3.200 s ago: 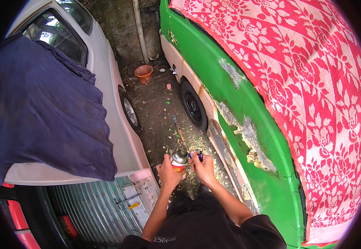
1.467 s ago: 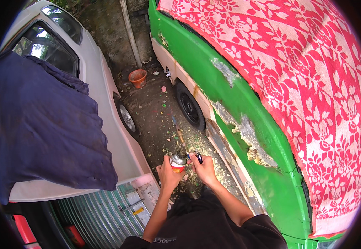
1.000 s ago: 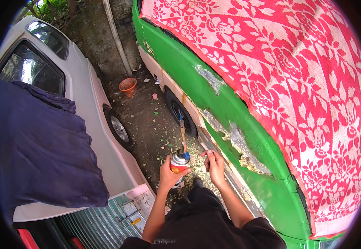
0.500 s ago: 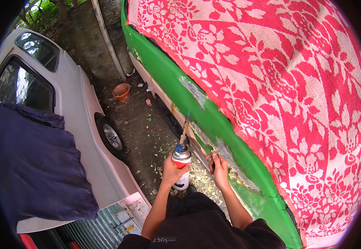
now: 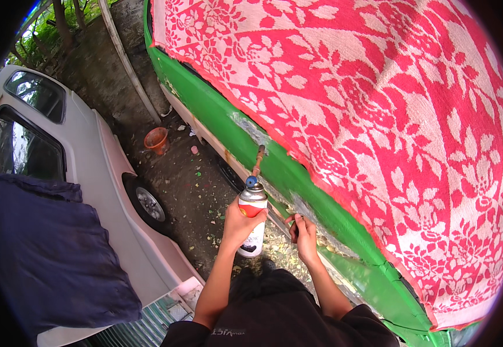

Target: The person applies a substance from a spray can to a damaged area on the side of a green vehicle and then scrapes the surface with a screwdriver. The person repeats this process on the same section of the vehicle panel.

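I have the gas canister in the left hand, fingers wrapped round its middle; its contents are hidden. A torch nozzle with a blue knob tops it, aimed toward the green vehicle; I can't tell whether the tip touches. Near the canister, the right hand has its fingers curled, and I can't tell if they pinch anything. That vehicle, under a red-and-white cloth, blocks my right; the white pickup, under a dark blue cloth, blocks my left. Beyond sits an orange pot, too small to read inside.
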`<state>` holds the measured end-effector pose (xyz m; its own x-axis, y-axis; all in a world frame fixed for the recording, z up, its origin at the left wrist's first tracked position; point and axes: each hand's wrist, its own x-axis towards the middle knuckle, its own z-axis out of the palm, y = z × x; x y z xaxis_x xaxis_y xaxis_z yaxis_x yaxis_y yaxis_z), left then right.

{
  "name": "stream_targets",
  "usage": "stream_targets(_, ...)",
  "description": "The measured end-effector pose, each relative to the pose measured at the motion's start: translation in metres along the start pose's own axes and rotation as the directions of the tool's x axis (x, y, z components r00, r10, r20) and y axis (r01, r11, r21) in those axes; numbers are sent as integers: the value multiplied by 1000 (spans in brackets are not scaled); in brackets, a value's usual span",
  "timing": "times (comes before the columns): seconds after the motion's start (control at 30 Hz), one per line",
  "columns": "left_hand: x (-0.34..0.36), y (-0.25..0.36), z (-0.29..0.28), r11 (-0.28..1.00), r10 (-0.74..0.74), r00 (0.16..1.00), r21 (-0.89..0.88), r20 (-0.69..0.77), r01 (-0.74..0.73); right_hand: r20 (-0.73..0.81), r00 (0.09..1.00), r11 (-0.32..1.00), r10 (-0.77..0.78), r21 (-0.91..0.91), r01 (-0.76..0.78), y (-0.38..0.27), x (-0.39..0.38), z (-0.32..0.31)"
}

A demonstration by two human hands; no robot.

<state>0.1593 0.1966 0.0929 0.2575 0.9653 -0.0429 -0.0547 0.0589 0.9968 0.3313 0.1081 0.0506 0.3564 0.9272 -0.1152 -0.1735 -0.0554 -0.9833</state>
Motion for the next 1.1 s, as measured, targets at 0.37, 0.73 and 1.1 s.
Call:
stream_targets(0.37, 4, 14, 2, 1000, -6, 1000, 17, -4, 6, -54, 998, 999, 33, 39, -31, -2, -4, 3)
stream_targets(0.73, 12, 9, -8, 996, 20, 1000, 89, -23, -18, -60, 998, 999, 25, 32, -23, 4, 0, 6)
stream_targets(1.1, 9, 18, 2, 979, 79, 996, 191, -40, -70, -54, 998, 1000, 16, 23, -15, -2, 3, 9)
